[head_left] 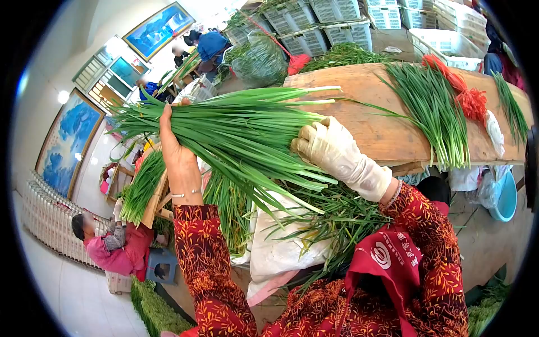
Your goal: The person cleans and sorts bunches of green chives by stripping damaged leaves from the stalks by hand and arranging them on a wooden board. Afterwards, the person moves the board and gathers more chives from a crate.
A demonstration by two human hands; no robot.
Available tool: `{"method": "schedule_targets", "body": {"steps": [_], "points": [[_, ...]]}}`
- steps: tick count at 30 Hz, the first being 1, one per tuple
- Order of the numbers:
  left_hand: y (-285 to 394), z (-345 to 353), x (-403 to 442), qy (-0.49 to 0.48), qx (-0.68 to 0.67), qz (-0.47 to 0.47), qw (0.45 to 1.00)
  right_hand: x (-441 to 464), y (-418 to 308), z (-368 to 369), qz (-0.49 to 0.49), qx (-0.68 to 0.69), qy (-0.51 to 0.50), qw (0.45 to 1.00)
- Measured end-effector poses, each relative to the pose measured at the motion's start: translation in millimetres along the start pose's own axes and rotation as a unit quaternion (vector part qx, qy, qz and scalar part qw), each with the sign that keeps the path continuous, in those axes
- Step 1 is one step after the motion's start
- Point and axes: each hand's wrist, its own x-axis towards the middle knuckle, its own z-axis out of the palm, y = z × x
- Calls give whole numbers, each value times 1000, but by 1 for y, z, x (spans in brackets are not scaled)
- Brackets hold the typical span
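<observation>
A big bunch of garlic chives (241, 121) is held up in front of me, leaves toward the left and pale stem ends toward the right. My left hand (175, 149), bare, is closed around its leafy side; most of its fingers are hidden behind the leaves. At the stem side, my right hand (328, 147) wears a cream glove, its fingers curled in on some of the stems. Beneath the bunch lie loose chives (331, 210) over a white sack (281, 241).
A wooden table (359, 92) at the right bears a pile of chives (429, 112) and red mesh netting (471, 104). Plastic crates (348, 33) are stacked behind. A blue basin (503, 196) stands at right. A person in pink (120, 250) works with chives at lower left.
</observation>
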Motion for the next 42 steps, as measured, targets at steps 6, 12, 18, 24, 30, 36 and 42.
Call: {"method": "schedule_targets", "body": {"steps": [6,12,18,24,30,36,42], "points": [[31,-28,5,20,20,49,998,-28,24,-14,141,-8,-145,979],[66,-49,-2,-36,17,76,996,-155,35,37,219,60,-683,694],[61,-28,-16,-62,-17,67,996,-80,11,-12,320,348,-270,839],[58,-26,-7,-134,-28,39,990,-47,-11,-10,407,611,-205,647],[21,41,-52,-58,210,184,958,-80,6,-37,269,348,-375,816],[-4,67,-4,-258,-47,-42,964,-149,27,-141,417,336,-366,761],[-84,160,-7,-343,-90,-154,922,-187,52,-239,556,344,43,755]]}}
